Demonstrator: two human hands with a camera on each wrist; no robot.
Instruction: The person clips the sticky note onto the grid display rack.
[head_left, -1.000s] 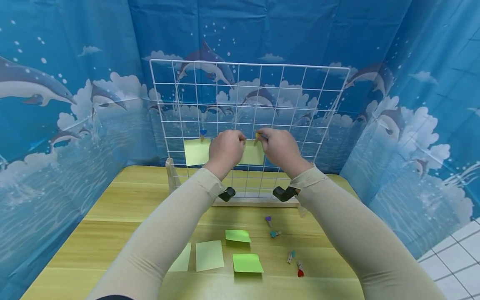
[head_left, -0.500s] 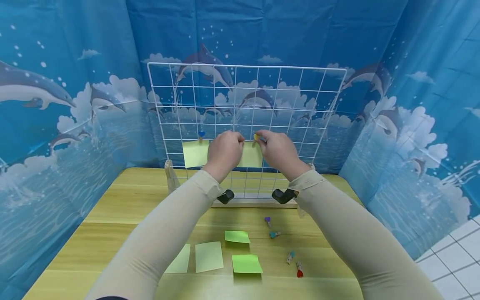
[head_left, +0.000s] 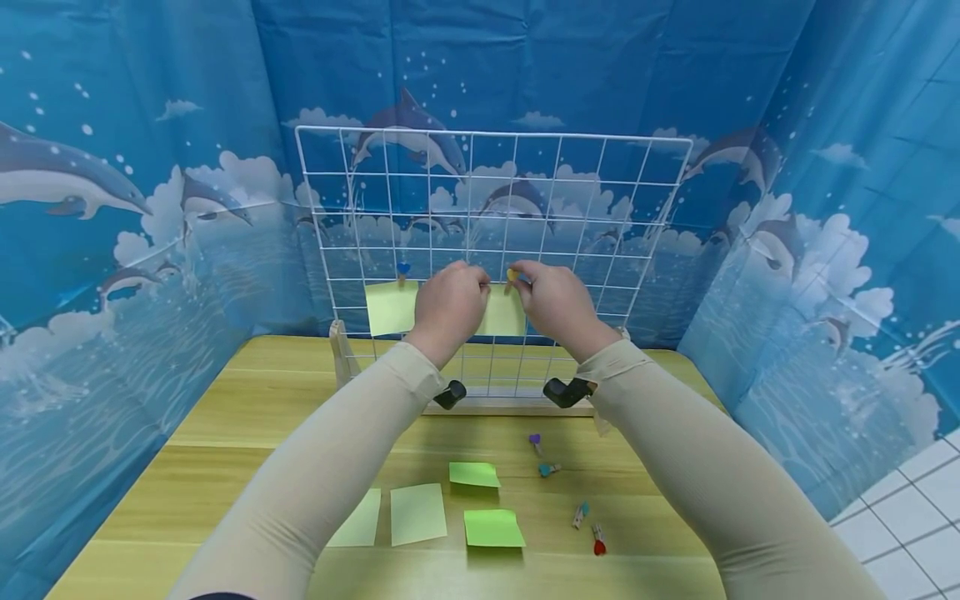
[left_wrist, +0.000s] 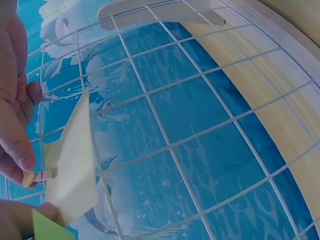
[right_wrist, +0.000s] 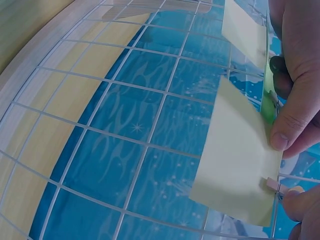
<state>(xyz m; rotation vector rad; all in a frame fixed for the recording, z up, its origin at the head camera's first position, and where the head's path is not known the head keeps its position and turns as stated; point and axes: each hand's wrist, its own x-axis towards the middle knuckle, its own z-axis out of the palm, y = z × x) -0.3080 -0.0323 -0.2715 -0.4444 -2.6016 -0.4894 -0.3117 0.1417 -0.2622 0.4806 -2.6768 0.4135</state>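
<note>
A pale yellow paper note [head_left: 502, 310] hangs against the white wire grid [head_left: 570, 218]. My left hand [head_left: 451, 302] pinches its upper left corner between thumb and finger. With thumb and finger my right hand [head_left: 561, 300] pinches a small wooden clothespin [right_wrist: 278, 187] with a yellow heart, which sits on the note's top edge and a grid wire. To the left, another yellow note [head_left: 392, 308] hangs from a blue-heart clothespin [head_left: 402, 272]. Between the two notes, a bright green note [right_wrist: 268, 90] shows in the right wrist view; my left hand hides it in the head view.
On the wooden table [head_left: 247, 417] lie two pale yellow notes [head_left: 418, 514] and two bright green notes [head_left: 493, 529]. Several heart clothespins lie at right, among them a purple one [head_left: 536, 442] and a red one [head_left: 599, 542]. Wooden feet [head_left: 342, 354] support the grid.
The head view has shifted slightly. Both hands keep their grip on the yellow note and the yellow-heart clothespin at nearly the same place on the grid.
</note>
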